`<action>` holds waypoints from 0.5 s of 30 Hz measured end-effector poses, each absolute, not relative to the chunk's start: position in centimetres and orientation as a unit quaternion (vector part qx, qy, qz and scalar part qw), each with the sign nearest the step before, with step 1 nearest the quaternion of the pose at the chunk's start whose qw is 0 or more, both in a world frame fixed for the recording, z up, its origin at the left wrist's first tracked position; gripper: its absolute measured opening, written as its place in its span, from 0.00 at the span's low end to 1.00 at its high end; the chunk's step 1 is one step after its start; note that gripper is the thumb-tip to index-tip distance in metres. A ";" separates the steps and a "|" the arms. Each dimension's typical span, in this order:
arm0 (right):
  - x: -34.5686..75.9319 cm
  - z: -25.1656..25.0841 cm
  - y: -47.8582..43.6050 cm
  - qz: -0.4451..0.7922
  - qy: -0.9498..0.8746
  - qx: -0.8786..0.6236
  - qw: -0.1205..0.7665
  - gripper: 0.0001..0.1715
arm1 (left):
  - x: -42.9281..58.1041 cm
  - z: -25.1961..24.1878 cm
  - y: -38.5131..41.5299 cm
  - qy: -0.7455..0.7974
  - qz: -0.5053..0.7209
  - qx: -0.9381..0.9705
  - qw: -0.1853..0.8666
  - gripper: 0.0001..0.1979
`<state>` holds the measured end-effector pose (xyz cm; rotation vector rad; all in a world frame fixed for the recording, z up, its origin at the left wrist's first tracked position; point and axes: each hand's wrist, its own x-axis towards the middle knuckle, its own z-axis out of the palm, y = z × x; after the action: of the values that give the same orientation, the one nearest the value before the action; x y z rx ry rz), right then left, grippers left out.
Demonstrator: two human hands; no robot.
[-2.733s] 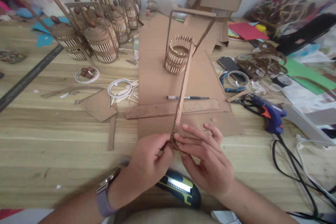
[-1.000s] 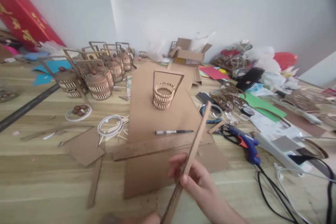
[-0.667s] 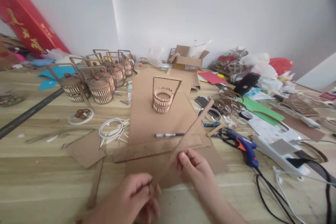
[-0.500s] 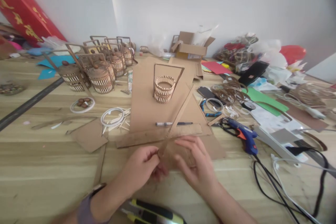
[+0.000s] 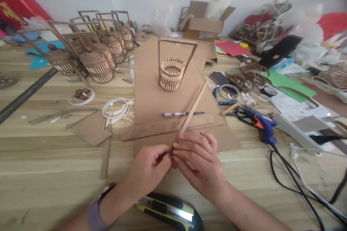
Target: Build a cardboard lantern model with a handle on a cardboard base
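Note:
A narrow cardboard strip [image 5: 193, 110] slants up and away from my hands over the cardboard sheet. My left hand [image 5: 150, 166] pinches its near end between thumb and forefinger. Close against it, my right hand [image 5: 199, 160] has its fingertips pressed on the same end. Beyond the strip stands a small round basket [image 5: 171, 75] with a tall brown handle. A pen [image 5: 179, 114] and a wider flat cardboard strip [image 5: 162, 129] lie beneath the slanting strip. A yellow and black utility knife [image 5: 169, 211] rests near my wrists.
Lidded baskets [image 5: 96, 63] crowd the back left. White rings [image 5: 115, 109] with small sticks lie at left. On the right are a blue glue gun [image 5: 264, 124] with cables, a power strip [image 5: 303, 130] and coiled brown strips [image 5: 248, 77]. An open box [image 5: 204, 25] stands behind.
My right hand has closed in from beside the strip and now touches its near end. The strip stays in my left hand. The view has tilted down and come closer.

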<state>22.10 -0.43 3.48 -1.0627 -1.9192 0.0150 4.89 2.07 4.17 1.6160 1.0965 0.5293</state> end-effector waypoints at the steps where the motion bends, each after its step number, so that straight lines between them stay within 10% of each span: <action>1: 22.1 3.5 -0.5 0.015 -0.776 -0.432 0.460 0.07 | 4.9 4.2 2.1 0.458 0.223 0.679 0.529 0.13; 15: 22.4 3.7 -0.5 0.099 -0.765 -0.453 0.447 0.06 | 4.3 4.5 2.1 0.434 0.211 0.672 0.561 0.14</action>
<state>22.37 -0.49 3.74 -1.1212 -1.8928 0.2457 4.33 2.13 4.54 1.5833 1.0231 0.4975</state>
